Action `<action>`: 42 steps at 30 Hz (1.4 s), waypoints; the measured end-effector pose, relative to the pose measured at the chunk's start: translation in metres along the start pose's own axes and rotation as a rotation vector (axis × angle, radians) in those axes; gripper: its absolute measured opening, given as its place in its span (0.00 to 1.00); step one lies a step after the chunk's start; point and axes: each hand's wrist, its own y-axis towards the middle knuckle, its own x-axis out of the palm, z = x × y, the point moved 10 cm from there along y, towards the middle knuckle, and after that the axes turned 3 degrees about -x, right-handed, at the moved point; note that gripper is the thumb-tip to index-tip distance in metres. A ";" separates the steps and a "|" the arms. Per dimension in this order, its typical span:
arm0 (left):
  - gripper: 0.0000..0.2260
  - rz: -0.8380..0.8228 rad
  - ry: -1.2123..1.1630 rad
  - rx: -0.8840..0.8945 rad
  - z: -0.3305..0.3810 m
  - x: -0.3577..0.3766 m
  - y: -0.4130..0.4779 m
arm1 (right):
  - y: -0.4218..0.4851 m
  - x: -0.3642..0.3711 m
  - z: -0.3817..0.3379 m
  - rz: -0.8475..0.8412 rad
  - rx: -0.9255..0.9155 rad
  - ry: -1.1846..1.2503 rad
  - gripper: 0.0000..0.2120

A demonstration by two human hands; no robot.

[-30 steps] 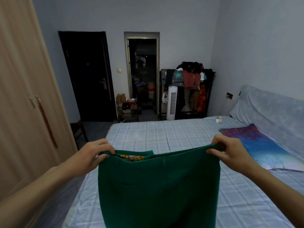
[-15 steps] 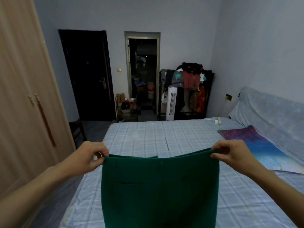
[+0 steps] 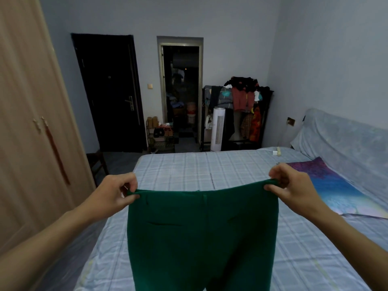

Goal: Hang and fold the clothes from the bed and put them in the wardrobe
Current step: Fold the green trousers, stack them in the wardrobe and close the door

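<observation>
Change: a second ago the waistband gaped near the left hand and showed a yellow patterned lining. It is now pulled shut and flat, and the lining is out of sight. A slit pocket and the centre seam now face the camera.
Green trousers (image 3: pixel 201 238): held up by the waist in the lower middle of the frame, hanging down out of the bottom edge in front of the bed (image 3: pixel 189 169).
Waistband (image 3: pixel 201 193): stretched in a shallow sag from one hand to the other.
Left hand (image 3: pixel 113 196): centre-left, pinching the left corner of the waistband. The thumb lies on the near face of the cloth and the curled fingers (image 3: pixel 128 181) go behind it.
Right hand (image 3: pixel 294 186): centre-right, pinching the right corner the same way, with the cloth edge running between thumb and bent fingers.
Wardrobe (image 3: pixel 27 122): pale wooden doors closed along the left edge.
Pillow (image 3: pixel 336 192): purple and blue, on the bed at the right, beyond the right hand.
Clothes rack (image 3: pixel 245 106): laden, at the far wall, upper centre-right, with a white tower fan (image 3: pixel 218 129) in front of it.
</observation>
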 end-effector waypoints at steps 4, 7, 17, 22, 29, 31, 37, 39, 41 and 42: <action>0.13 -0.116 -0.060 -0.124 -0.013 0.012 0.001 | 0.001 0.017 -0.001 -0.093 -0.023 -0.048 0.09; 0.08 -0.224 -0.188 -0.229 -0.023 0.026 -0.002 | 0.000 0.034 0.012 -0.186 0.080 0.073 0.07; 0.05 -0.059 -0.543 -0.946 -0.082 0.082 0.007 | 0.006 0.113 0.081 -0.072 0.721 0.266 0.13; 0.04 0.207 -0.638 -1.028 -0.063 0.103 0.007 | -0.013 0.157 0.048 0.067 0.824 0.404 0.12; 0.03 0.164 -0.748 -0.851 0.028 0.129 0.003 | -0.021 0.186 -0.049 -0.030 0.531 0.598 0.07; 0.02 0.127 -0.746 -0.809 0.044 0.129 0.003 | -0.020 0.179 -0.070 -0.056 0.434 0.596 0.04; 0.12 -0.048 -0.918 -0.746 0.068 0.124 0.004 | -0.022 0.162 -0.093 -0.180 0.295 0.559 0.19; 0.15 -0.144 -0.913 -0.684 0.080 0.123 0.006 | -0.023 0.155 -0.087 -0.095 0.289 0.496 0.16; 0.12 -0.185 -0.818 -0.597 0.086 0.118 0.008 | -0.022 0.149 -0.081 -0.043 0.267 0.451 0.09; 0.11 -0.180 -0.756 -0.549 0.084 0.114 0.009 | -0.021 0.149 -0.077 -0.053 0.259 0.431 0.07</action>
